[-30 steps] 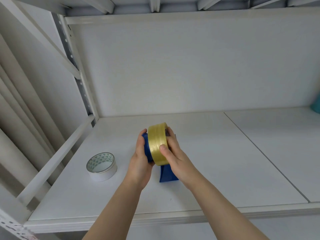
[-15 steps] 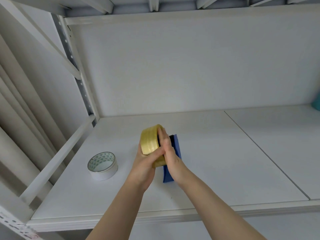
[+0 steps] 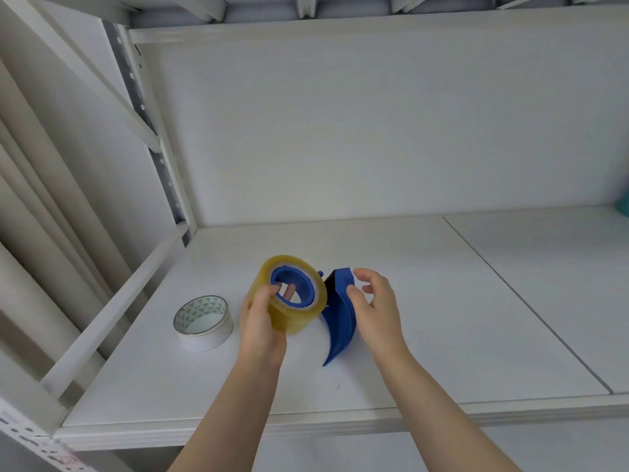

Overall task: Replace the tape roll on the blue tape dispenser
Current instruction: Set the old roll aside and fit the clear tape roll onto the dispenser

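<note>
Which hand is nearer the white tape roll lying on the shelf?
Left. The left hand grips the yellow roll just right of the white roll; the right hand is farther right, past the dispenser.

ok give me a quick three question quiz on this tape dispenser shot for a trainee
1. True or false: the yellowish tape roll sits around the blue tape dispenser hub.
2. Which hand grips the yellowish roll? A) left hand B) right hand
3. Fill in: the white tape roll lies on the shelf to the ___ of both hands.

Key: 1 true; 2 A; 3 left. The right hand is open beside the dispenser's blue body.
</note>
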